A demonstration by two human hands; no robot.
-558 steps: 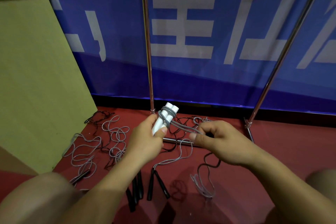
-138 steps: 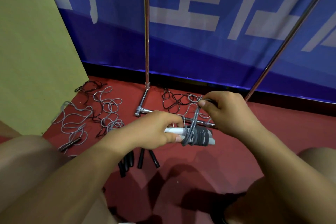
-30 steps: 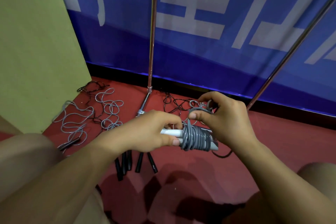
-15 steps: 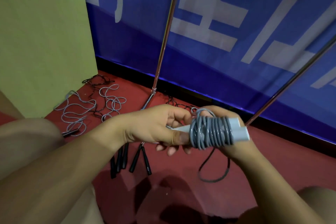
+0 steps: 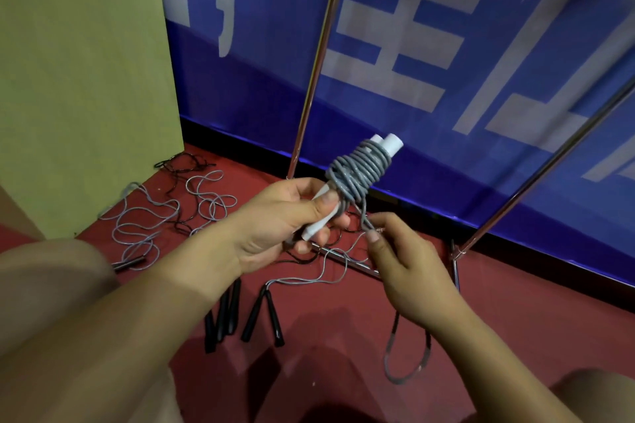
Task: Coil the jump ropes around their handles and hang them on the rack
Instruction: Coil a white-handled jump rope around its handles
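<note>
The grey rope (image 5: 359, 171) is wound tight round two white handles (image 5: 386, 145), tilted up to the right in the left hand (image 5: 285, 220); its loose end runs down to the right hand (image 5: 405, 261).

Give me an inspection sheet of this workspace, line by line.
Surface: red floor, partly covered by ropes.
Job's things: white handles paired, grey rope coiled around them; rack upright behind, nothing seen hung on the visible part.
Clutter: loose grey ropes and black ropes lying uncoiled on the floor; black handles lying near the person's knees.
Grippers: left hand grips the handles' lower end; right hand pinches the rope's free tail.
Cables: nothing seen besides the ropes.
Surroundings: blue banner behind the rack, green panel on the left.
</note>
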